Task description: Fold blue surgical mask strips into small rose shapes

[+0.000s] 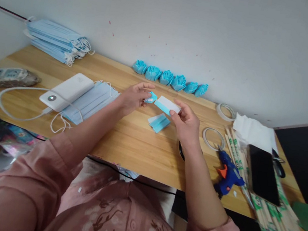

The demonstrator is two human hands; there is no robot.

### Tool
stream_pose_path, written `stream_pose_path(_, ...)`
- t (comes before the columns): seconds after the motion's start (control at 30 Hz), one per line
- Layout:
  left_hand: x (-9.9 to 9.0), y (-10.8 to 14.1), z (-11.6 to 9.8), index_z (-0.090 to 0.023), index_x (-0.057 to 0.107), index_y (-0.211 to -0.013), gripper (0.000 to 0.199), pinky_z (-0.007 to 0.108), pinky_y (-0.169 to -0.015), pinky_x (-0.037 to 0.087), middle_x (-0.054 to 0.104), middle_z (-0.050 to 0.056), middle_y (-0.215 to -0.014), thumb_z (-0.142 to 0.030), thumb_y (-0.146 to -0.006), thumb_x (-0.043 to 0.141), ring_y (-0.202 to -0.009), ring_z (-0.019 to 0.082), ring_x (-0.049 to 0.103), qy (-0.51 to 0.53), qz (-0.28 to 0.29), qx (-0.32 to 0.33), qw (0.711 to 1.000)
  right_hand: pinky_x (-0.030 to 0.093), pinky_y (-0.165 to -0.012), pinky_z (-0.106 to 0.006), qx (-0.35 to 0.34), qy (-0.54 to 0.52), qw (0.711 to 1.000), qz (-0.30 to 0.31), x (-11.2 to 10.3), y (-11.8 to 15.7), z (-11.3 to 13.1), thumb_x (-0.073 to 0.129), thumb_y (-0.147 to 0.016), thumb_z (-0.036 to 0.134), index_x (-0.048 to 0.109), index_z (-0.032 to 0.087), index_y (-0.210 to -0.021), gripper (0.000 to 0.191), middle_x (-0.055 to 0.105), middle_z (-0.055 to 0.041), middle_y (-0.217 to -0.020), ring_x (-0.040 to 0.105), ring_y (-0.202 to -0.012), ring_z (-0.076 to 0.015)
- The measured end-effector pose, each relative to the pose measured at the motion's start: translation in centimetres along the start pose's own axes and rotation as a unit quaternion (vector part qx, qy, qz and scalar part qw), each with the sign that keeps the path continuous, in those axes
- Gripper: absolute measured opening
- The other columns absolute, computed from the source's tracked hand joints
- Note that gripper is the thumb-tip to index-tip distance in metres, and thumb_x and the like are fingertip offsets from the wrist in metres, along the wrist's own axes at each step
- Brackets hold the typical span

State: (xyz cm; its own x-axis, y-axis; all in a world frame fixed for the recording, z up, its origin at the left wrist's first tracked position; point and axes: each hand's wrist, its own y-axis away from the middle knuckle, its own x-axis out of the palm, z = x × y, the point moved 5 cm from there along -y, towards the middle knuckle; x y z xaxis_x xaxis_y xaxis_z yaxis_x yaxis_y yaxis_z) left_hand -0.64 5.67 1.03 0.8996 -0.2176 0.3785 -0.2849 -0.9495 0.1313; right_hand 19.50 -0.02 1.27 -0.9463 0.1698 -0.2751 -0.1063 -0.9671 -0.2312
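Observation:
My left hand (137,97) pinches a small folded blue piece (151,97) over the middle of the table. Just right of it, my right hand (185,121) holds a white and blue strip (167,105) by its right end, between thumb and fingers. The strip's left end is close to the folded piece. Below the strip, another folded blue and white piece (159,123) lies on the wood. Behind my hands, a row of several blue fabric flowers (166,77) stands along the wall.
Left are stacked masks (56,38), a power bank (68,91) with cable, another mask (93,101) and a power strip (7,77). Right are tape rolls (225,112), a blue glue gun (228,173), a phone (264,173), wrapped sticks (269,217) and white sheets (254,131).

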Motion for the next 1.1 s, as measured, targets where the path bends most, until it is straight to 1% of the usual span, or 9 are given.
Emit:
stream_pose_path(0.13, 0.7, 0.3, 0.7, -0.015, 0.066, -0.101, 0.018, 0.024, -0.073, 0.054, 0.070, 0.000, -0.077, -0.008, -0.086, 0.061, -0.071, 0.009, 0.066, 0.078, -0.012, -0.031, 0.996, 0.052, -0.067, -0.034, 0.003, -0.019, 1.000, -0.018, -0.1, 0.0, 0.2, 0.070, -0.080, 0.035, 0.068, 0.027, -0.120, 0.041, 0.064, 0.0016, -0.079, 0.057, -0.069, -0.0161)
stream_pose_path(0.23, 1.1, 0.7, 0.9, -0.014, 0.068, -0.094, 0.010, 0.028, -0.084, 0.058, 0.073, 0.005, -0.086, -0.014, -0.093, 0.057, -0.080, 0.011, 0.069, 0.116, -0.029, -0.043, 0.992, 0.054, -0.071, -0.035, 0.008, -0.026, 0.999, -0.027, -0.3, 0.0, 0.4, 0.070, -0.079, 0.035, 0.067, 0.026, -0.120, 0.042, 0.069, 0.0001, -0.085, 0.061, -0.074, -0.0170)
stream_pose_path(0.33, 1.5, 1.0, 1.0, -0.014, 0.068, -0.093, 0.014, 0.031, -0.093, 0.058, 0.075, 0.007, -0.092, -0.018, -0.097, 0.055, -0.087, 0.013, 0.070, 0.133, -0.039, -0.053, 0.989, 0.056, -0.074, -0.036, 0.008, -0.033, 0.999, -0.039, -0.4, 0.2, 0.9, 0.071, -0.081, 0.037, 0.066, 0.026, -0.122, 0.042, 0.072, -0.0019, -0.093, 0.065, -0.081, -0.0187)
stream_pose_path(0.47, 1.8, 1.3, 0.9, -0.014, 0.069, -0.099, 0.015, 0.031, -0.100, 0.056, 0.076, 0.007, -0.096, -0.011, -0.094, 0.055, -0.092, 0.013, 0.072, 0.138, -0.049, -0.047, 0.988, 0.058, -0.080, -0.036, -0.024, -0.059, 0.997, -0.048, -0.4, 0.6, 1.6, 0.072, -0.082, 0.041, 0.065, 0.028, -0.125, 0.045, 0.073, -0.0044, -0.106, 0.067, -0.093, -0.0208)
stream_pose_path(0.53, 1.8, 1.4, 0.9, -0.014, 0.069, -0.102, 0.018, 0.030, -0.102, 0.054, 0.077, 0.006, -0.097, -0.007, -0.093, 0.055, -0.095, 0.013, 0.072, 0.148, -0.062, -0.047, 0.986, 0.058, -0.080, -0.037, -0.030, -0.057, 0.997, -0.031, -0.1, 0.6, 1.3, 0.073, -0.082, 0.041, 0.065, 0.028, -0.126, 0.046, 0.072, -0.0038, -0.102, 0.067, -0.090, -0.0202)
stream_pose_path(0.63, 1.7, 1.5, 1.1, -0.014, 0.068, -0.108, 0.023, 0.028, -0.104, 0.053, 0.077, 0.006, -0.101, -0.005, -0.093, 0.054, -0.100, 0.012, 0.072, 0.177, -0.075, -0.046, 0.980, 0.058, -0.074, -0.037, -0.014, -0.032, 0.999, -0.005, 0.5, 0.5, 0.2, 0.072, -0.083, 0.039, 0.065, 0.027, -0.128, 0.047, 0.067, -0.0006, -0.088, 0.063, -0.076, -0.0175)
stream_pose_path(0.83, 1.8, 1.3, 1.4, -0.017, 0.064, -0.127, 0.036, 0.029, -0.109, 0.050, 0.076, 0.007, -0.114, -0.006, -0.095, 0.054, -0.109, 0.013, 0.071, 0.246, -0.065, -0.040, 0.966, 0.057, -0.070, -0.037, 0.001, -0.006, 1.000, -0.013, 0.9, 0.3, -0.8, 0.072, -0.082, 0.038, 0.064, 0.026, -0.131, 0.050, 0.057, 0.0026, -0.074, 0.057, -0.067, -0.0165)
stream_pose_path(0.93, 2.1, 1.4, 1.4, -0.019, 0.062, -0.132, 0.039, 0.028, -0.110, 0.049, 0.075, 0.006, -0.118, -0.006, -0.097, 0.051, -0.113, 0.013, 0.070, 0.269, -0.059, -0.041, 0.961, 0.057, -0.071, -0.039, 0.002, -0.011, 1.000, -0.021, 0.8, 0.3, -0.9, 0.070, -0.083, 0.038, 0.063, 0.027, -0.132, 0.051, 0.059, 0.0018, -0.076, 0.058, -0.069, -0.0174)
stream_pose_path(1.1, 2.5, 1.6, 1.0, -0.018, 0.060, -0.134, 0.039, 0.027, -0.108, 0.051, 0.075, 0.007, -0.117, -0.005, -0.098, 0.049, -0.112, 0.013, 0.071, 0.284, -0.056, -0.029, 0.957, 0.059, -0.072, -0.039, -0.008, -0.016, 1.000, -0.026, 0.7, 0.3, -1.0, 0.069, -0.086, 0.041, 0.060, 0.029, -0.135, 0.051, 0.066, -0.0005, -0.087, 0.062, -0.077, -0.0190)
